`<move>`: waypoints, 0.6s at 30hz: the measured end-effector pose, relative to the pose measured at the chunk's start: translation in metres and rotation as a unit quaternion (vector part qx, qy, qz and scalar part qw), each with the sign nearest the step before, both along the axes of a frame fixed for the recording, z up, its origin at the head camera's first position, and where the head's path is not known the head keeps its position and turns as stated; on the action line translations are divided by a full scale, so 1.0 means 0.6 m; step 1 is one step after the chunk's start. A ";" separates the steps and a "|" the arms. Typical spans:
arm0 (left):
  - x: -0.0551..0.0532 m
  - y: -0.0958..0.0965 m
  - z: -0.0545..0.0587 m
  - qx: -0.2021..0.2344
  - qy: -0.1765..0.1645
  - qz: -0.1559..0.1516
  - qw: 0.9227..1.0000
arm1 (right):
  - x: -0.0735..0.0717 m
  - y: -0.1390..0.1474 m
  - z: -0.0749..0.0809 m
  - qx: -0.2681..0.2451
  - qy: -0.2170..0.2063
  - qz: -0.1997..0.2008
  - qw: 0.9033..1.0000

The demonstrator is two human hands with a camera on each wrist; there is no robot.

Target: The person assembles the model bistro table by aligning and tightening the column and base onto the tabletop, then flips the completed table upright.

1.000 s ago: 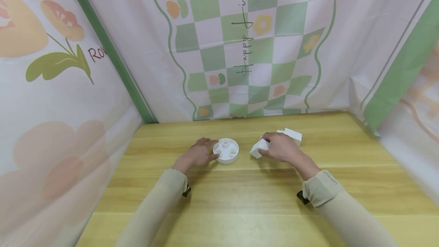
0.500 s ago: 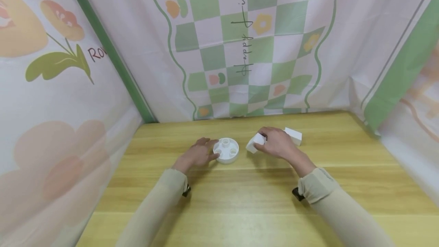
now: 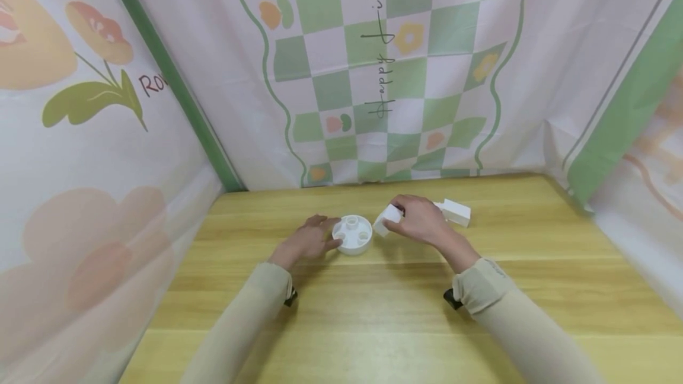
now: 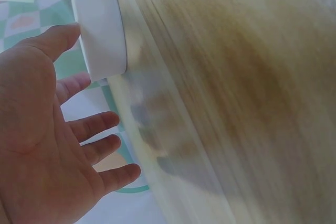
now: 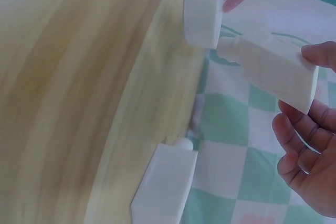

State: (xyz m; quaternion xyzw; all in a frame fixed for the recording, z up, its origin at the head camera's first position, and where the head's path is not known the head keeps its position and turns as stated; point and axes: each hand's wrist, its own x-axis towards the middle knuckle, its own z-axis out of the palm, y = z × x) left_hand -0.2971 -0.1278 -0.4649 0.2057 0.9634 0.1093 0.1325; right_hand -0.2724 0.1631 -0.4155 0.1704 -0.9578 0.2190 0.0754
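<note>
A round white dish-like base [image 3: 353, 248] with three raised ring sockets inside lies on the table. My left hand [image 3: 308, 238] is beside it, thumb and index fingertip at its side wall. In the left wrist view the other fingers of the left hand [image 4: 58, 119] are spread and hold nothing. Between thumb and fingers, my right hand [image 3: 424, 224] pinches the flat end of a white angular bottle-shaped piece [image 5: 278, 72]. Its narrow ridged neck points down toward the base's rim, right next to it in the right wrist view. A similar white piece [image 3: 456, 212] lies behind the right hand.
The wooden table [image 3: 373, 325] runs back to a printed fabric curtain [image 3: 341, 76] with green checks. More fabric hangs along the left and right sides. In the right wrist view, the second white piece [image 5: 165, 182] lies with its rounded tip toward the curtain.
My right hand has moved left with the white bottle-shaped piece, raising it from near the second piece to the base's right edge. The left hand and base have stayed in place.
</note>
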 end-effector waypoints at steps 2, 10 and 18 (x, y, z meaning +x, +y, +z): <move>0.000 0.000 0.000 -0.002 0.002 -0.002 1.000 | -0.001 -0.005 0.001 -0.001 0.004 0.002 1.000; -0.002 0.001 -0.002 -0.006 0.003 -0.001 1.000 | -0.002 -0.025 0.006 -0.007 -0.001 0.019 1.000; -0.001 0.002 -0.004 -0.004 0.007 0.006 1.000 | -0.004 -0.042 0.004 0.002 -0.007 0.027 1.000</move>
